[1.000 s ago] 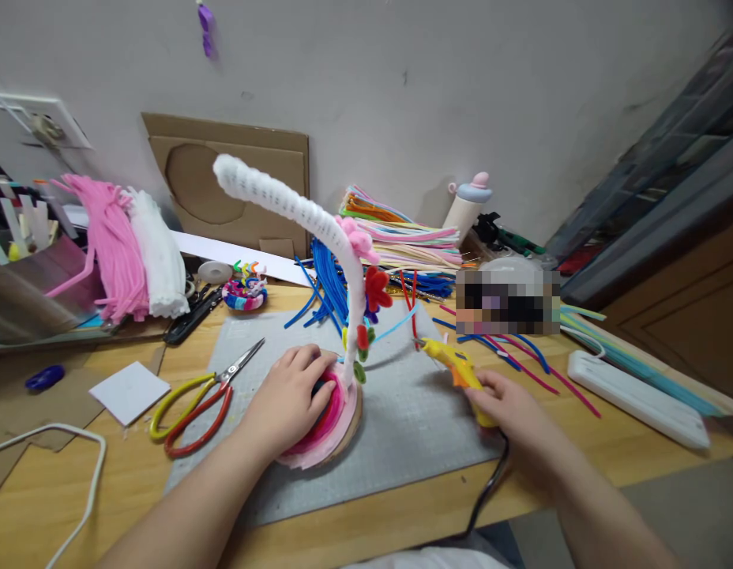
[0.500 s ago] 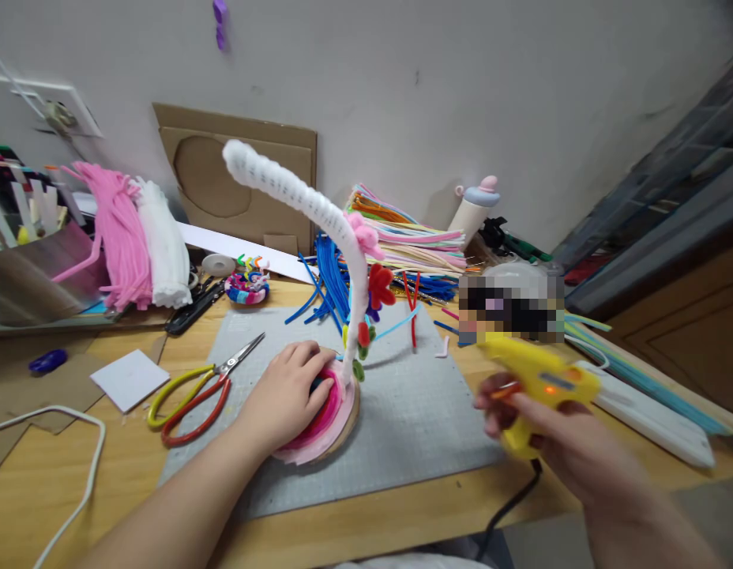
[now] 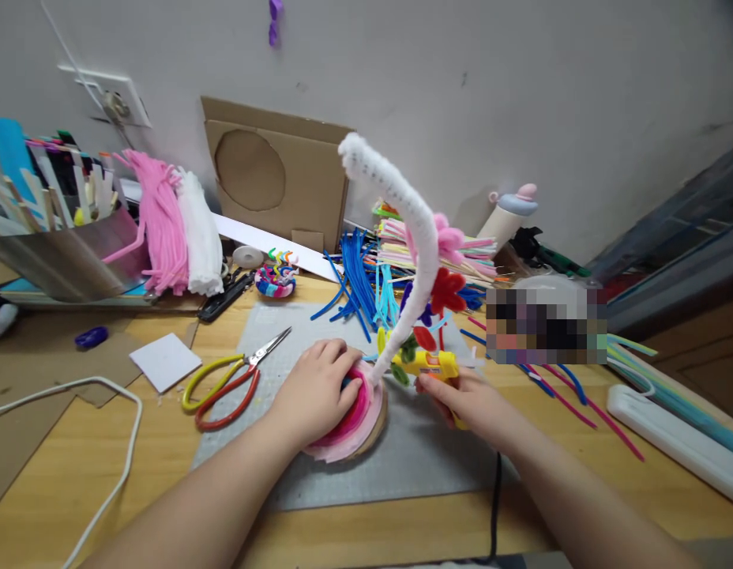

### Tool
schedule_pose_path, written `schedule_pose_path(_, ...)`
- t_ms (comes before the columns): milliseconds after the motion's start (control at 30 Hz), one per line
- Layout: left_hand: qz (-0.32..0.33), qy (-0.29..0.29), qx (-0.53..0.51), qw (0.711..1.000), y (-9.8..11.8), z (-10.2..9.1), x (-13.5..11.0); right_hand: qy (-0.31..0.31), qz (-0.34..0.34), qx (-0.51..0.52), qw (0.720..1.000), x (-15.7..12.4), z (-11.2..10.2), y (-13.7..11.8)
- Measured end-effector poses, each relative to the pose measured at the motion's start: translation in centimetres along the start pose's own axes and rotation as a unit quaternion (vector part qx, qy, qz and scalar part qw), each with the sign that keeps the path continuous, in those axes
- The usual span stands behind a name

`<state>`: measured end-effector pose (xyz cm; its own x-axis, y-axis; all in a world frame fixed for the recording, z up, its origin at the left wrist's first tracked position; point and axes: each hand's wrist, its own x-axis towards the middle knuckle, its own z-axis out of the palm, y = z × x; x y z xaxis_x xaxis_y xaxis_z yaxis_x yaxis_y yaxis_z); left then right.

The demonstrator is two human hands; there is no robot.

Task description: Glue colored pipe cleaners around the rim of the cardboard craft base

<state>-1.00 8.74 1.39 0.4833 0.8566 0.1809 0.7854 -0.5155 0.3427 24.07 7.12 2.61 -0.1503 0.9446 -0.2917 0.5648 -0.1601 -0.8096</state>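
My left hand (image 3: 316,391) holds down the round base (image 3: 371,411), which has pink layered rings on top and a wooden-looking edge. From the base rises a curved white fuzzy stem (image 3: 424,253), bending over to the left. Pipe-cleaner flowers decorate its right side, among them a pink flower (image 3: 448,237) and a red flower (image 3: 448,291); small green leaves (image 3: 400,374) sit lower down. Gripped in my right hand (image 3: 476,403) is a yellow hot glue gun (image 3: 429,363), pointing left toward the foot of the stem. Its nozzle is hidden behind the leaves and stem.
Scissors (image 3: 242,386) lie left of the base, partly on the grey cutting mat (image 3: 319,486). Blue pipe cleaners (image 3: 358,276) and pink and white bundles are behind. A white power strip (image 3: 674,435) lies right. The glue gun's black cord (image 3: 497,506) hangs over the front edge.
My right hand has brought the glue gun leftward, from the right side to beside the lower stem. My left hand stays on the base. The whole view has shifted, with things appearing further right.
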Motion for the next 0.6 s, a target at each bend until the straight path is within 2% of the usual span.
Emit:
schedule_pose_path(233, -0.005, 0.006, -0.012, 1.0, 0.1, 0.1, -0.1, -0.009, 0.021, 0.042, 0.999, 0.8, 1.2, 0.6)
schedule_pose_path(600, -0.006, 0.005, -0.011, 1.0, 0.1, 0.0, -0.1, -0.014, 0.042, 0.062, 0.997, 1.0, 1.6, 0.1)
